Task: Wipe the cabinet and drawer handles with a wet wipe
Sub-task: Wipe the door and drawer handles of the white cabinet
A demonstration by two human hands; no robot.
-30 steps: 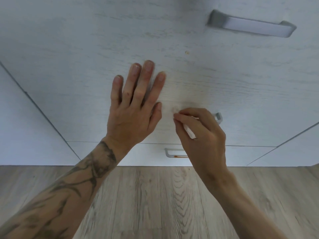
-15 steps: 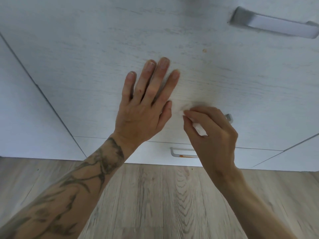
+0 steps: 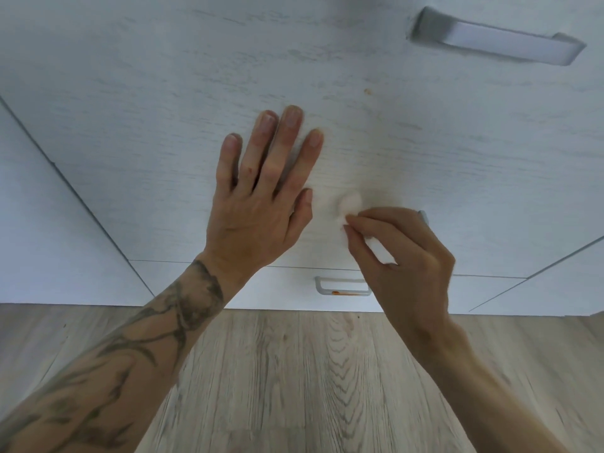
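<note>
Pinching the wet wipe, the right hand covers the middle handle; left hand flat beside it; stained handle below looks unwiped.

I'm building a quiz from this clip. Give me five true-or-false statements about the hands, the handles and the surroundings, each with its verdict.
1. The left hand lies flat on the drawer front with straight fingers. True.
2. The right hand holds nothing. False: it pinches a white wipe against the drawer front.
3. The lowest handle has an orange mark on it. True.
4. The wipe is on the top handle. False: neither hand touches that handle, and the wipe is well below it.
5. The floor is white tile. False: it is wood-look planks.
</note>
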